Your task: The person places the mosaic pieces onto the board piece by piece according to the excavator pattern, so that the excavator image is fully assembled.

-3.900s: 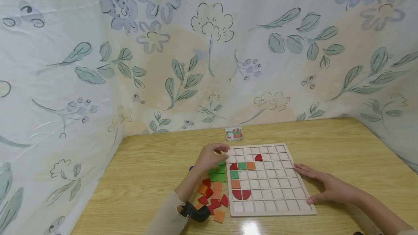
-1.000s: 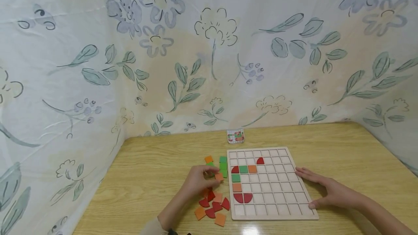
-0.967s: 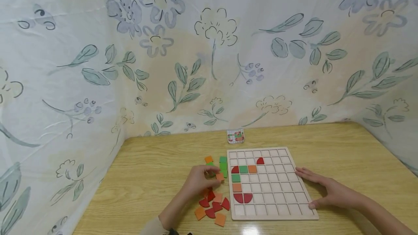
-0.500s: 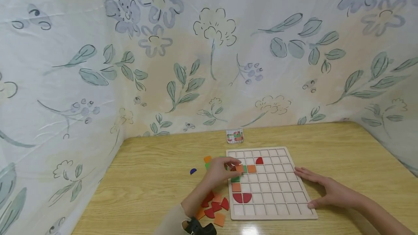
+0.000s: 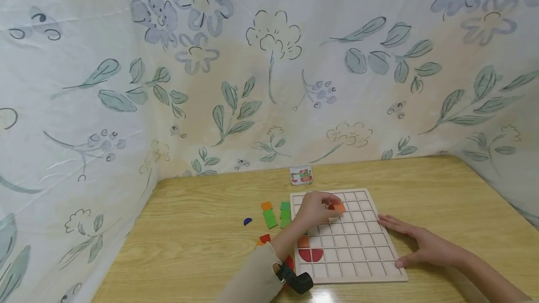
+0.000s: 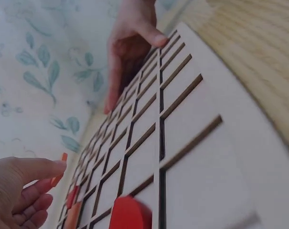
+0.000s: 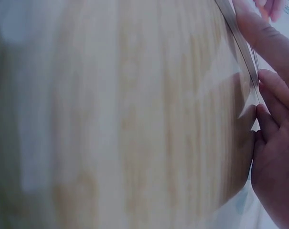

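My left hand (image 5: 316, 208) pinches an orange square tile (image 5: 339, 207) between thumb and fingers, over the upper middle of the wooden grid board (image 5: 353, 265). In the left wrist view the same tile stands on edge at the fingertips. It overlaps a red quarter-circle tile in the head view. Two dark red quarter-circle tiles (image 5: 311, 255) and an orange tile (image 5: 303, 241) sit in cells at the board's left side. My right hand (image 5: 425, 243) rests along the board's right edge, fingers extended, thumb on the rim. My left hand and forearm hide some tiles.
Left of the board lie green tiles (image 5: 270, 219), an orange tile (image 5: 266, 205) and a blue half-round piece (image 5: 247, 221). A small pattern card (image 5: 301, 175) lies beyond the board. More red and orange tiles are partly under the left sleeve (image 5: 257, 270). A floral cloth hangs behind the table.
My left hand has picked up an orange tile from the loose pieces and carried it right and away from me, over the board. The right hand stays at the board's edge.
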Motion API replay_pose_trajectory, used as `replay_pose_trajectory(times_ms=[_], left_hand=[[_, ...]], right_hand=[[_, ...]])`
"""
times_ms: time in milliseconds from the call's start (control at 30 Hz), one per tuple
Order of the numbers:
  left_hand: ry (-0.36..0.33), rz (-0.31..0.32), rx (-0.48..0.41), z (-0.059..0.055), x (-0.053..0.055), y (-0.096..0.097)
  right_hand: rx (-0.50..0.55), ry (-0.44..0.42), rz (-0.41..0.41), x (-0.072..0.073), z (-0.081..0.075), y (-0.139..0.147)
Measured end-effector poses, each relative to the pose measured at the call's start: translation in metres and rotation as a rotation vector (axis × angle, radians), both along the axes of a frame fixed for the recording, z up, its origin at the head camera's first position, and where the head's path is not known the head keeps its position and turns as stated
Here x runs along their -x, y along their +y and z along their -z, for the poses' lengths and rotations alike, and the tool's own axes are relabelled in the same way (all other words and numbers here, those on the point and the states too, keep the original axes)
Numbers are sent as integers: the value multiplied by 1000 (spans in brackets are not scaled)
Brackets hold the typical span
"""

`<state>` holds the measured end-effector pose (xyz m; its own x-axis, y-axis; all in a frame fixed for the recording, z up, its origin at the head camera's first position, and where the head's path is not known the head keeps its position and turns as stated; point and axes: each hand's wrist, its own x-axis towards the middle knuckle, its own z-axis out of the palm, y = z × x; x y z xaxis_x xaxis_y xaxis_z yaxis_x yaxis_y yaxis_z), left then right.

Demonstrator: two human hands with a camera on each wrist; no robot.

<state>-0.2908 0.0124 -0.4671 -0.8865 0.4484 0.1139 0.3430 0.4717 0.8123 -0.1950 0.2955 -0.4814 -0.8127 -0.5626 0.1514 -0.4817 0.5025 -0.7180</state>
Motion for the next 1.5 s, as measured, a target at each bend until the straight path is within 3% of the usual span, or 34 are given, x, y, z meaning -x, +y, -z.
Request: replay_pose_trajectory(times_ms=[233,467,800,1033,1167,1333,1400,1500], left_hand=[[12,-30,56,7,5,14],[20,-7,63,5,6,15],[112,-34,138,6,8,18],[216,-27,229,6,8,22],[178,-20,157,7,7,20],[54,28,24,5,9,7],[20,35,14,2,10,-3],[34,47,61,-4,12,-21]], right_hand=[[5,-35,2,2,4,-1],[14,13,-22,2,3,1],[-1,6,-7,2,1,-1],[4,-36,-3,2,1,1],[17,-26,-19,2,1,1],[36,13,-36,1,2,1],[28,20,-29,0,2,1],[17,21,-17,0,2,2]])
